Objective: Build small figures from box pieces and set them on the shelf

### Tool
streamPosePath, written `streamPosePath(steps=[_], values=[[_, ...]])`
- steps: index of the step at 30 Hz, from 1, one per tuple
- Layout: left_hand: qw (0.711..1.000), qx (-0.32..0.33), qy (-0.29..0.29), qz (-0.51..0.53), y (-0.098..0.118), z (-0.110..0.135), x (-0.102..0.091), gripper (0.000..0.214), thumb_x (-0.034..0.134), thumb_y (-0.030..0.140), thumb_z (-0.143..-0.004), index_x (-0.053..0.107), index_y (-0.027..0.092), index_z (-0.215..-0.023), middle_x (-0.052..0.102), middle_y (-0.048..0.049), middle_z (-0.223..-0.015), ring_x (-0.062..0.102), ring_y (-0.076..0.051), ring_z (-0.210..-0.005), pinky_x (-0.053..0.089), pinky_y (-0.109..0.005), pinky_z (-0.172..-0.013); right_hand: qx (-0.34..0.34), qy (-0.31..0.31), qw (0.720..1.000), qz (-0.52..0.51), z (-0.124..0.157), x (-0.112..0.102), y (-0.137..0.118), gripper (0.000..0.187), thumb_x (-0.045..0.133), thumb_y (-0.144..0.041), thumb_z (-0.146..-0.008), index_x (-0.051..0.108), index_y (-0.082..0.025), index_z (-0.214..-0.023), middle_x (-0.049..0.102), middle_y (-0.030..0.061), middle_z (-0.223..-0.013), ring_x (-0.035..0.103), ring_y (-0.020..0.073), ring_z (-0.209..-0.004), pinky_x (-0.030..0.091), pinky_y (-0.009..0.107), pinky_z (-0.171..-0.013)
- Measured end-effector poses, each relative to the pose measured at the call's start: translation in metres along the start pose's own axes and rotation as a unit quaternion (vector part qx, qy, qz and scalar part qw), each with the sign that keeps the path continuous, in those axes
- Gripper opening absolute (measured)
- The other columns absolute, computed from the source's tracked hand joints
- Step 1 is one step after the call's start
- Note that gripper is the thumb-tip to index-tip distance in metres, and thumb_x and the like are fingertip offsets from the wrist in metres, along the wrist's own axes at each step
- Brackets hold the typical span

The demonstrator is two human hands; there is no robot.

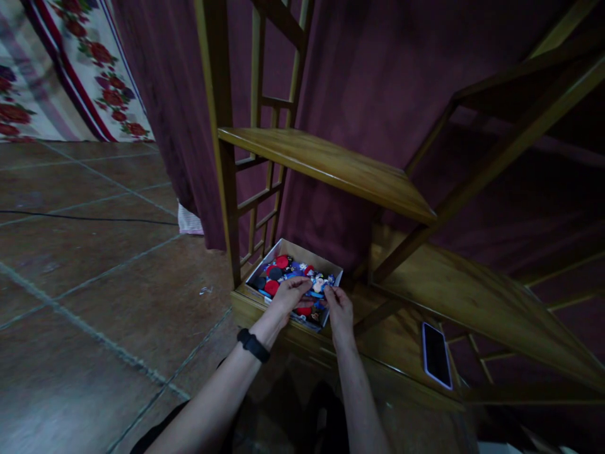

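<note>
A small cardboard box (265, 263) sits on the lowest wooden shelf, filled with several small red, black and blue pieces (280, 270). My left hand (292, 292), with a black wristband (253, 345), reaches into the box with its fingers curled over the pieces. My right hand (338, 307) rests at the box's near right corner, fingers pinched together on a small light piece among the contents. What exactly each hand grips is too small to make out.
A wooden shelf unit (331, 165) rises over the box, with dark red curtain (378, 75) behind. A phone (435, 354) lies face up on the bottom shelf to the right. Brown tiled floor (94, 265) spreads left, crossed by a black cable (85, 218).
</note>
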State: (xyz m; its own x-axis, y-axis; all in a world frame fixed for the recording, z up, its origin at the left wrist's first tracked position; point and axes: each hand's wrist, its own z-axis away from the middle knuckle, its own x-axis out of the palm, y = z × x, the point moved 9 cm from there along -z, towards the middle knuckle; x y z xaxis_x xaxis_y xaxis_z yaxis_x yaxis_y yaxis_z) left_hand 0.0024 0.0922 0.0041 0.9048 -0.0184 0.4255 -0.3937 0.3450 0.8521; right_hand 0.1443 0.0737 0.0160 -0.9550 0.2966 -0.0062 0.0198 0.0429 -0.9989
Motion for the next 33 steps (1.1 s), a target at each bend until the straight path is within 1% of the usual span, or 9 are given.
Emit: streamPosePath(steps=[3,6,11,16,19,23,27,29,33], values=[[1.0,0.0,-0.009,-0.022,0.002,0.003,0.003,0.033,0.075,0.039,-0.06,0.064,0.015,-0.079,0.067,-0.005,-0.067,0.063,-0.017,-0.059,0.051,-0.028,-0.056,0.013,-0.008,1.0,-0.018,0.001,0.002,0.0,0.033,0.055,-0.049,-0.074,0.063,-0.018,-0.082,0.066,0.0023,-0.081,0.059,0.0168,-0.072,0.049,0.026,-0.061],[1.0,0.004,-0.018,-0.019,0.005,0.006,0.005,0.031,0.075,0.038,-0.06,0.062,0.016,-0.076,0.067,-0.004,-0.067,0.063,-0.017,-0.059,0.05,-0.026,-0.056,0.014,-0.015,0.999,-0.029,0.002,0.005,-0.002,0.033,0.055,-0.05,-0.074,0.062,-0.018,-0.08,0.065,0.0023,-0.079,0.06,0.017,-0.072,0.05,0.026,-0.062],[1.0,0.011,-0.012,-0.001,0.005,0.005,0.004,0.027,0.076,0.033,-0.058,0.06,0.015,-0.071,0.063,-0.0011,-0.064,0.061,-0.016,-0.057,0.051,-0.029,-0.057,-0.002,-0.02,1.0,-0.02,0.003,0.005,-0.003,0.032,0.054,-0.049,-0.075,0.061,-0.018,-0.079,0.064,0.0015,-0.077,0.058,0.016,-0.071,0.049,0.026,-0.064],[1.0,0.027,0.006,-0.007,0.001,0.002,0.004,0.022,0.073,0.029,-0.062,0.055,0.017,-0.067,0.057,0.0017,-0.058,0.06,-0.016,-0.057,0.052,-0.031,-0.059,-0.008,-0.014,1.0,0.008,-0.001,0.001,0.004,0.031,0.054,-0.048,-0.075,0.062,-0.018,-0.078,0.064,0.0005,-0.075,0.056,0.0151,-0.068,0.046,0.026,-0.064],[0.999,0.029,0.012,-0.026,-0.001,-0.001,0.004,0.019,0.069,0.028,-0.065,0.053,0.017,-0.068,0.056,0.002,-0.057,0.06,-0.016,-0.056,0.052,-0.031,-0.057,-0.003,-0.006,1.0,0.005,-0.003,-0.001,0.009,0.032,0.055,-0.048,-0.075,0.062,-0.017,-0.079,0.064,0.0008,-0.076,0.057,0.0153,-0.069,0.046,0.026,-0.064],[0.998,0.04,0.017,-0.034,0.001,0.0,0.004,0.018,0.067,0.029,-0.067,0.054,0.017,-0.072,0.058,0.0009,-0.062,0.059,-0.015,-0.054,0.052,-0.03,-0.055,0.003,-0.004,1.0,-0.009,-0.002,0.0,0.011,0.033,0.054,-0.049,-0.074,0.063,-0.018,-0.08,0.065,0.0013,-0.076,0.058,0.0161,-0.07,0.046,0.026,-0.062],[0.998,0.04,0.02,-0.042,0.003,0.002,0.002,0.019,0.065,0.03,-0.069,0.056,0.017,-0.079,0.06,0.0001,-0.067,0.057,-0.013,-0.051,0.051,-0.028,-0.051,0.003,-0.004,1.0,-0.01,0.0,0.003,0.007,0.032,0.055,-0.047,-0.074,0.063,-0.018,-0.084,0.065,0.0012,-0.078,0.058,0.0161,-0.071,0.046,0.026,-0.064],[0.998,0.045,0.018,-0.044,0.005,0.003,0.002,0.021,0.067,0.031,-0.068,0.057,0.017,-0.079,0.06,0.0002,-0.066,0.057,-0.012,-0.05,0.05,-0.027,-0.05,-0.005,-0.008,1.0,-0.002,0.001,0.004,0.003,0.029,0.057,-0.045,-0.073,0.063,-0.019,-0.081,0.064,0.0006,-0.076,0.056,0.0155,-0.069,0.045,0.025,-0.064],[0.997,0.053,0.019,-0.052,0.005,0.001,0.0,0.024,0.072,0.029,-0.062,0.06,0.016,-0.077,0.059,0.0016,-0.06,0.055,-0.012,-0.048,0.049,-0.025,-0.048,0.007,-0.003,1.0,0.0,0.002,0.002,0.003,0.021,0.059,-0.039,-0.07,0.062,-0.019,-0.075,0.061,-0.0022,-0.068,0.052,0.0129,-0.062,0.042,0.023,-0.059]])
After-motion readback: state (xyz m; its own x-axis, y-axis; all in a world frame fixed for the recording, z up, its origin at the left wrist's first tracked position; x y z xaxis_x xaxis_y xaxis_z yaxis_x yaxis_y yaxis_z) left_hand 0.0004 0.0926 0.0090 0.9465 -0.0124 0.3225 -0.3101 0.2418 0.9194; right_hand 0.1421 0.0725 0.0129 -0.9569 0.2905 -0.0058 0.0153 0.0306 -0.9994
